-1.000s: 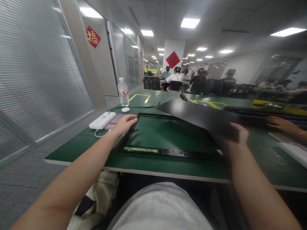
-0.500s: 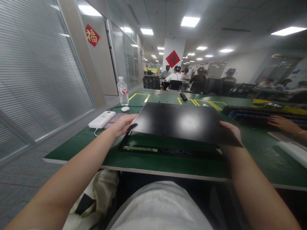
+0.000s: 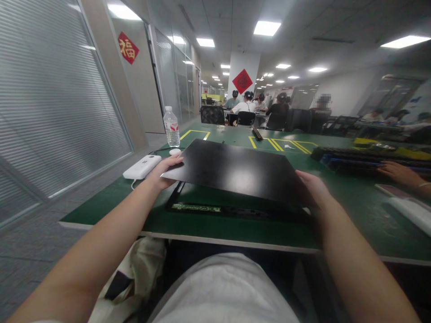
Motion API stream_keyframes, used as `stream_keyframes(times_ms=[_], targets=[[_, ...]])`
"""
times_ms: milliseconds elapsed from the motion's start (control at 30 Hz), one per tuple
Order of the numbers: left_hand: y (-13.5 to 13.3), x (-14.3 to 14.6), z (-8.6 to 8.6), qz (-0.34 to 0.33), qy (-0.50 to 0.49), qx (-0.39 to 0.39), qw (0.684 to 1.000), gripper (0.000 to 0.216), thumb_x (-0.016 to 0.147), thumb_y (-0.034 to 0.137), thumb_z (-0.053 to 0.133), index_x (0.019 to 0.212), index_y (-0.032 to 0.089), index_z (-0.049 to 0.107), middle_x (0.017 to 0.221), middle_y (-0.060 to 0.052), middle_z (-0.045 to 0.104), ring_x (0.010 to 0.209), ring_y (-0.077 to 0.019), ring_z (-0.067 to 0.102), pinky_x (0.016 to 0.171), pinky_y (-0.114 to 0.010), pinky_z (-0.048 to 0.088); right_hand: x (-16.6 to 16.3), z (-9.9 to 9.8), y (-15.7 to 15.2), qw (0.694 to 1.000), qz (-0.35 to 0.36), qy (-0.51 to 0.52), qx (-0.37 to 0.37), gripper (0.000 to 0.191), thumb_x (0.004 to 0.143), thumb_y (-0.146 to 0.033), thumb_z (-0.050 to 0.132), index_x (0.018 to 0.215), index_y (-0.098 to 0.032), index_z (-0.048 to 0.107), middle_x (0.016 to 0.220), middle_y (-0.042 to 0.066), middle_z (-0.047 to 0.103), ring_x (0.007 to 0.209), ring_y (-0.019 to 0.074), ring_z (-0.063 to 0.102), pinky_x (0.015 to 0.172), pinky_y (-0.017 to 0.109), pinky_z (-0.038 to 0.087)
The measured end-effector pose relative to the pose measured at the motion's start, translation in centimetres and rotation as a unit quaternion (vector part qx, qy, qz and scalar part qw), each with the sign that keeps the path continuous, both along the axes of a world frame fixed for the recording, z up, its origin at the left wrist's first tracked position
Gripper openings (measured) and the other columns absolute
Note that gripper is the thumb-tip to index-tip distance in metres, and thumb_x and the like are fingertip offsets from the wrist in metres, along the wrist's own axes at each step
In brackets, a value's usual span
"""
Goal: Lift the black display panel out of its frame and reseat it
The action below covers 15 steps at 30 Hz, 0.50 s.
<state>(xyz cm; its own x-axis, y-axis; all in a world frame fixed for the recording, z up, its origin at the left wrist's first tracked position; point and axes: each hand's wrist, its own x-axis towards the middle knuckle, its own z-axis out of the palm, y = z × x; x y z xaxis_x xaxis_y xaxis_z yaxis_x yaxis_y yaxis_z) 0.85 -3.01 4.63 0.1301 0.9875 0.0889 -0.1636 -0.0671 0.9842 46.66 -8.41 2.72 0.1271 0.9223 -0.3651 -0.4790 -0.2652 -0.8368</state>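
I hold a thin black panel (image 3: 235,169) level above a black frame (image 3: 235,211) that lies on the green table (image 3: 101,204). My left hand (image 3: 164,169) grips the panel's left corner, thumb on top. My right hand (image 3: 311,188) grips its right near corner from below and the side. The frame's near rail with a green circuit strip (image 3: 195,207) shows under the panel; the rest of the frame is hidden by it.
A white power bank (image 3: 142,167), a small white object (image 3: 175,151) and a water bottle (image 3: 171,127) stand at the left. Another person's hand (image 3: 399,172) rests at the right by a stack of dark frames (image 3: 370,159). Seated people fill the background.
My right hand swung the black panel from the right over the frame. My left hand left the frame's corner and took the panel's left corner. The panel now sits lower and flatter.
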Motion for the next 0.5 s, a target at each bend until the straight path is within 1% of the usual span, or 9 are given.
stream_keyframes(times_ms=[100, 167, 233, 300, 367, 433, 500], targets=[[-0.2, -0.1, 0.1, 0.002, -0.007, 0.012, 1.000, 0.059, 0.067, 0.027, 0.072, 0.125, 0.018, 0.072, 0.100, -0.007, 0.081, 0.087, -0.0294, 0.076, 0.074, -0.037, 0.060, -0.8, 0.7, -0.6, 1.000, 0.018, 0.017, 0.020, 0.024, 0.084, -0.030, 0.055, 0.099, -0.018, 0.069, 0.077, 0.006, 0.075, 0.070, 0.0255, 0.073, 0.070, 0.043, 0.061], [-0.2, 0.0, 0.1, 0.000, -0.013, 0.021, 1.000, 0.064, 0.066, 0.027, 0.073, 0.129, 0.019, 0.070, 0.101, -0.007, 0.081, 0.088, -0.0311, 0.076, 0.075, -0.039, 0.060, -1.1, 1.0, -0.8, 1.000, 0.006, 0.016, 0.026, 0.023, 0.083, -0.030, 0.056, 0.098, -0.018, 0.069, 0.076, 0.006, 0.075, 0.072, 0.0258, 0.074, 0.073, 0.044, 0.061], [-0.3, 0.1, 0.1, 0.000, -0.020, 0.032, 0.999, 0.067, 0.064, 0.028, 0.074, 0.130, 0.019, 0.069, 0.104, -0.007, 0.081, 0.093, -0.0329, 0.076, 0.081, -0.042, 0.060, -1.1, 0.9, -0.8, 0.999, -0.019, 0.003, 0.026, 0.023, 0.082, -0.028, 0.056, 0.098, -0.018, 0.069, 0.075, 0.006, 0.075, 0.073, 0.0263, 0.074, 0.074, 0.044, 0.062], [-0.3, 0.2, 0.1, 0.001, -0.032, 0.046, 0.998, 0.068, 0.063, 0.028, 0.076, 0.130, 0.019, 0.070, 0.108, -0.008, 0.081, 0.100, -0.0341, 0.075, 0.089, -0.044, 0.059, -0.9, 0.7, -0.7, 0.999, -0.038, -0.013, 0.023, 0.023, 0.081, -0.024, 0.056, 0.098, -0.018, 0.070, 0.072, 0.006, 0.074, 0.071, 0.0261, 0.074, 0.071, 0.043, 0.062], [-0.3, 0.3, 0.1, 0.003, -0.049, 0.063, 0.997, 0.068, 0.062, 0.027, 0.078, 0.129, 0.019, 0.070, 0.114, -0.008, 0.080, 0.108, -0.0353, 0.073, 0.096, -0.044, 0.056, -0.7, 0.4, -0.5, 0.998, -0.038, -0.028, 0.032, 0.022, 0.079, -0.020, 0.057, 0.097, -0.017, 0.070, 0.070, 0.006, 0.074, 0.066, 0.0243, 0.072, 0.066, 0.040, 0.062], [-0.4, 0.3, 0.1, 0.002, -0.065, 0.079, 0.995, 0.069, 0.062, 0.026, 0.078, 0.129, 0.019, 0.070, 0.119, -0.008, 0.079, 0.114, -0.0365, 0.070, 0.099, -0.045, 0.055, -0.4, 0.1, -0.2, 0.997, -0.025, -0.043, 0.062, 0.024, 0.077, -0.016, 0.058, 0.098, -0.017, 0.071, 0.072, 0.005, 0.074, 0.062, 0.0209, 0.071, 0.059, 0.034, 0.061], [-0.5, 0.3, 0.2, 0.003, -0.072, 0.092, 0.993, 0.068, 0.062, 0.026, 0.078, 0.130, 0.019, 0.070, 0.124, -0.007, 0.077, 0.119, -0.0371, 0.067, 0.102, -0.046, 0.053, -0.1, 0.0, 0.0, 0.992, -0.015, -0.063, 0.104, 0.031, 0.074, -0.009, 0.059, 0.101, -0.016, 0.072, 0.077, 0.005, 0.076, 0.060, 0.0174, 0.070, 0.055, 0.028, 0.059]])
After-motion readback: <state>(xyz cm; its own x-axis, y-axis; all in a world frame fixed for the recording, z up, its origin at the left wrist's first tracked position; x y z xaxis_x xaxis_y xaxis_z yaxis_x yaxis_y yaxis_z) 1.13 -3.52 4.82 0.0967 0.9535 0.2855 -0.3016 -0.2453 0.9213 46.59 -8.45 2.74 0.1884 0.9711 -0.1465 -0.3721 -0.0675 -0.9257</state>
